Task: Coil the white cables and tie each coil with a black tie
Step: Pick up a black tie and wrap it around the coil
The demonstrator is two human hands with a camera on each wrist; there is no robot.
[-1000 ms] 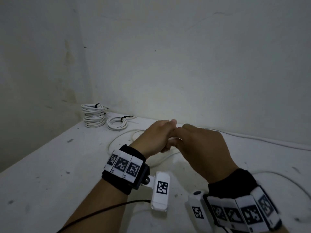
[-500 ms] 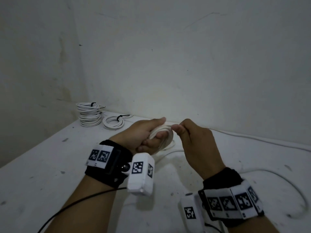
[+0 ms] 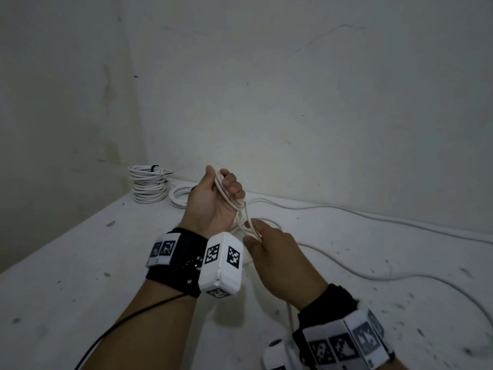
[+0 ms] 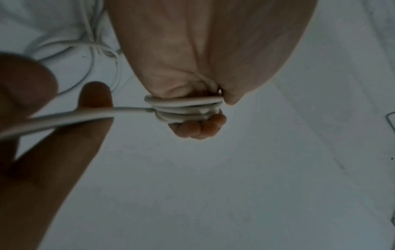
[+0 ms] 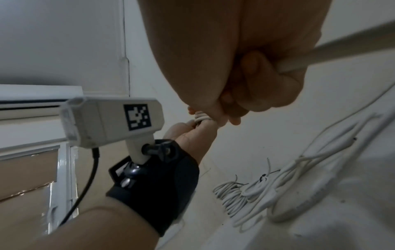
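Winding in progress here: the left hand [image 3: 213,201] is raised, palm toward the person, fingers curled round a small bundle of white cable [image 3: 226,194] loops. Just below it, the right hand [image 3: 277,252] pinches the running cable between thumb and fingers, feeding it up toward the bundle. The loose length trails away across the white table [image 3: 80,263] to the right and along the wall. So this is the coiling step, only a few turns made, plenty of slack left to take up. Over in the far corner sits a stack of coils [image 3: 148,188] with a black tie on top, and one more tied coil [image 3: 180,196] beside it. Next, I'd say, another loop must go round the left fingers, kept snug so the turns don't slip.
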